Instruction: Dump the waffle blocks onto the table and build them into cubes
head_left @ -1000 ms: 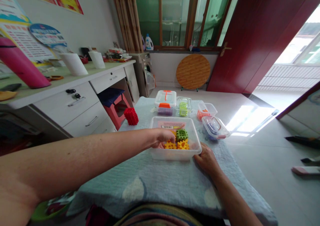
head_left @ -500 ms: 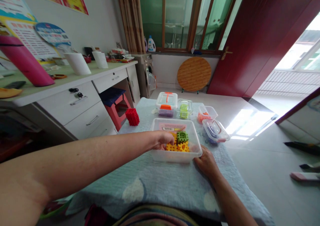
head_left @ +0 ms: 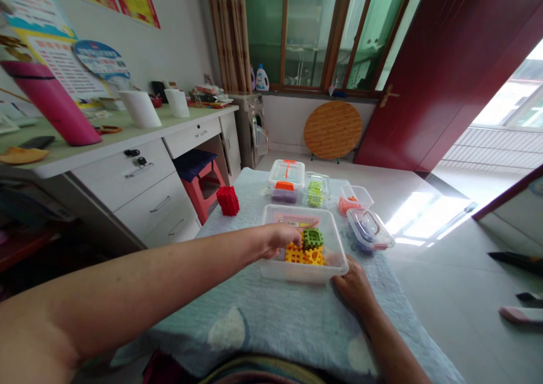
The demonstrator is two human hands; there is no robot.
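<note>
My left hand (head_left: 280,238) reaches over the near-left side of a clear plastic box (head_left: 268,271). Its fingers are closed at the yellow toy building blocks (head_left: 296,255), partly covering one of them. Against these sits a green block (head_left: 313,237), made of the same notched, lattice-like pieces. At the box's near right corner, my right hand (head_left: 354,283) is wrapped around the rim from outside, its fingertips partly hidden. A red block stack (head_left: 228,201) stands alone on the cloth to the left of the box.
Behind the box are a lidded container with orange clips (head_left: 287,173), a clear container of light green pieces (head_left: 315,193) and one of orange pieces (head_left: 350,202). A lidded container of bluish pieces (head_left: 368,229) lies right. A desk (head_left: 190,117) and stool (head_left: 199,172) border the left.
The whole view has shifted slightly, so things appear a little lower and further right. My left hand stays at the yellow blocks and my right hand stays on the box corner.
</note>
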